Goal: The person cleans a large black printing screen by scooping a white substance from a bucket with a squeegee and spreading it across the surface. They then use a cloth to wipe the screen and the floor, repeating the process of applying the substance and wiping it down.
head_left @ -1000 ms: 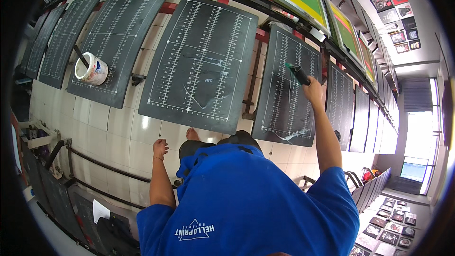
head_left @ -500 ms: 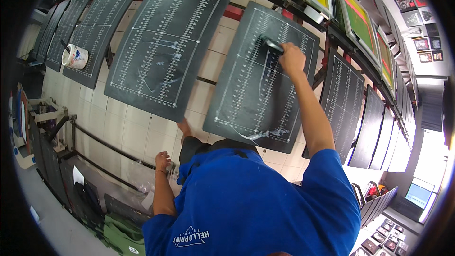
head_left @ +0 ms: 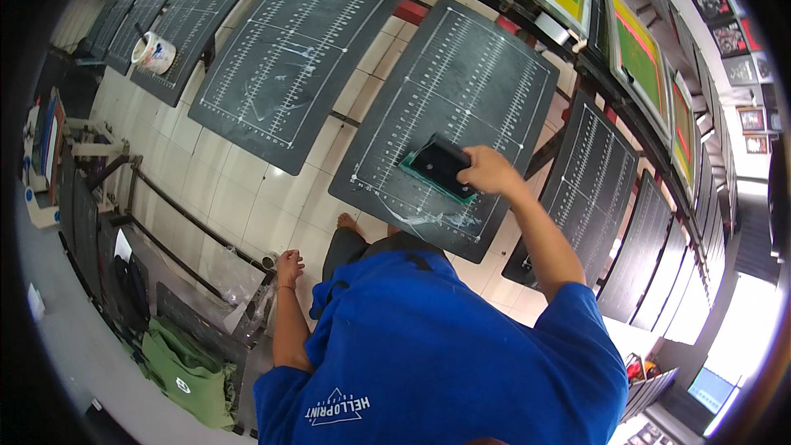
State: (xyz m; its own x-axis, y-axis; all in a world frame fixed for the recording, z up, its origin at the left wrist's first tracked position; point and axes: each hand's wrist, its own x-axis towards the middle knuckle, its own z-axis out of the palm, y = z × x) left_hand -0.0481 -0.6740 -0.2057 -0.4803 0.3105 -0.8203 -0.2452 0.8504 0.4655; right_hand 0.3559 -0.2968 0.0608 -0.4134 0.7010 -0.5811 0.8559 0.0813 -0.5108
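Note:
My right hand is closed round the end of a squeegee with a black holder and a green blade. Its blade edge rests on a dark printing board marked with white ruled lines and a border, towards the near end. Just in front of the squeegee, a whitish smear runs along the board's near edge. My left hand hangs low beside my body, fingers loosely bent, with nothing visible in it. It is nearest to a dark metal rail and touches no board.
A second marked board with pale streaks stands to the left, and more boards follow on both sides. A paint-stained white tub sits on a farther left board. Framed green screens line the far right. Green cloth lies at lower left.
My right hand has drawn the squeegee from the far part of the board towards me, and its broad side now shows. My left hand stays low at my side.

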